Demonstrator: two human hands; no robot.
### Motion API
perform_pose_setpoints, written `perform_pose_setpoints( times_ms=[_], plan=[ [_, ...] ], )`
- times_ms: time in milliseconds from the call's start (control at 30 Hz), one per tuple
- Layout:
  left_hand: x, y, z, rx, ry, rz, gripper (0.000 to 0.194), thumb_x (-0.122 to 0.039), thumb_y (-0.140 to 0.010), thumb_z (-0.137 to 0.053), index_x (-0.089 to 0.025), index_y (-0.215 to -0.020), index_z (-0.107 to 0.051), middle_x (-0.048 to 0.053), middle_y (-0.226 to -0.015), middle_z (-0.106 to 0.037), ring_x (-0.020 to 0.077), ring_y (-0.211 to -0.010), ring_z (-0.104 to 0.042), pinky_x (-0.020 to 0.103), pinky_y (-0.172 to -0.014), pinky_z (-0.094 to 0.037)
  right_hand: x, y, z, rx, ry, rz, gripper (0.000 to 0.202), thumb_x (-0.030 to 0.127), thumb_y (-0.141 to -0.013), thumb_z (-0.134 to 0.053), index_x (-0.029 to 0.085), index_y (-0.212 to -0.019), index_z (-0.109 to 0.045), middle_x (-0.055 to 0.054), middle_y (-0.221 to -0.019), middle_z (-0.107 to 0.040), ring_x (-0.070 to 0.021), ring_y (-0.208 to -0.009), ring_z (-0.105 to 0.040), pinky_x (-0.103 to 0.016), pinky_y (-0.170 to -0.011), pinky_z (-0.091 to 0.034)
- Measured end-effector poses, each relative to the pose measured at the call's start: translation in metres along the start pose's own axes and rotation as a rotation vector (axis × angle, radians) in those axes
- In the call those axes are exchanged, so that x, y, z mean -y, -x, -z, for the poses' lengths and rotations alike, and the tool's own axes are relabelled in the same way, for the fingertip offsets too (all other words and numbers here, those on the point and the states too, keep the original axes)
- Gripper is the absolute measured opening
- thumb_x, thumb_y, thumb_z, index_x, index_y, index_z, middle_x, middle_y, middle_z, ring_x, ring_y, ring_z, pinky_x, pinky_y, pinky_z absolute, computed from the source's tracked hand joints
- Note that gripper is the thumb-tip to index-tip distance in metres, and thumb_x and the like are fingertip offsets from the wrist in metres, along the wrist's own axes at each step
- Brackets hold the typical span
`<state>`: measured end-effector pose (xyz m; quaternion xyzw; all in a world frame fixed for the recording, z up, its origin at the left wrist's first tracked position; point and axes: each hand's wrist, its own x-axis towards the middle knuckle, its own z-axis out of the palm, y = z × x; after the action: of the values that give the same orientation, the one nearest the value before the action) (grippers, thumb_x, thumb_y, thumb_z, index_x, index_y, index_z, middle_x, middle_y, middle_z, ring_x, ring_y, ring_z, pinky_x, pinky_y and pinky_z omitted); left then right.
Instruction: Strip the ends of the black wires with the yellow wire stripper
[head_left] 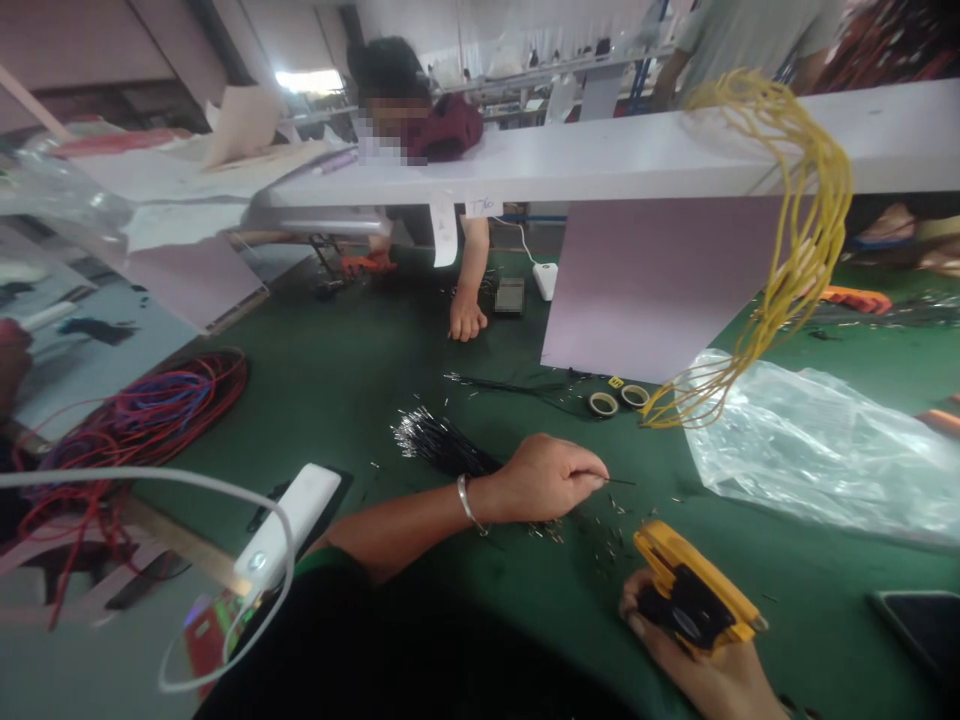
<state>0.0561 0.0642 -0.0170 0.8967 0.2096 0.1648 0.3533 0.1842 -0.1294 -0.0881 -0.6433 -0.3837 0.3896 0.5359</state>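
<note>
My left hand [546,478], with a silver bangle at the wrist, pinches a thin dark wire [621,483] whose end sticks out to the right. Under and behind that hand lies a bundle of black wires [450,445] with shiny metal terminals fanned at its left end. My right hand [675,650], lower right, is wrapped round a yellow-and-black wire stripper [697,588], apart from the wire. Small loose metal terminals [611,540] are scattered on the green table [337,370] between the two hands.
Coiled red and blue wires [172,405] lie left, near a white power strip [289,525]. Yellow wires [810,230] hang off the white shelf [600,160]. A clear plastic bag [810,445], tape rolls [603,404] and a phone [919,625] are rightward. A co-worker's hand [468,318] rests opposite.
</note>
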Motion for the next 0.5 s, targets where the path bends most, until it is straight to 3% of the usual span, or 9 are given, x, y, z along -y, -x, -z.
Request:
perform_pose_setpoints(
  times_ms=[233,500],
  plan=[
    [0.0033,-0.0004,-0.0006,-0.021,0.001,-0.007,0.016,-0.016,-0.086,-0.059,-0.014,-0.089,-0.074,0.004,-0.086,-0.076,0.0132,-0.077,-0.068,0.022,-0.073,-0.048,-0.0037,-0.0021,0.0023,0.046,-0.066,-0.002,0.021,0.027,-0.067,-0.073,0.022,-0.084,-0.063,-0.004,-0.073,-0.069,-0.0205,-0.064,-0.068,-0.030,-0.063,-0.059],
    [0.0031,-0.0013,0.0019,-0.047,0.011,0.026,0.016,-0.015,-0.086,-0.059,-0.015,-0.088,-0.074,0.003,-0.085,-0.076,0.0136,-0.078,-0.068,0.022,-0.073,-0.048,-0.0074,-0.0074,0.0082,0.183,-0.034,0.023,0.014,0.028,-0.065,-0.071,0.024,-0.076,-0.064,-0.004,-0.069,-0.068,-0.0241,-0.066,-0.065,-0.037,-0.064,-0.053]
  ],
)
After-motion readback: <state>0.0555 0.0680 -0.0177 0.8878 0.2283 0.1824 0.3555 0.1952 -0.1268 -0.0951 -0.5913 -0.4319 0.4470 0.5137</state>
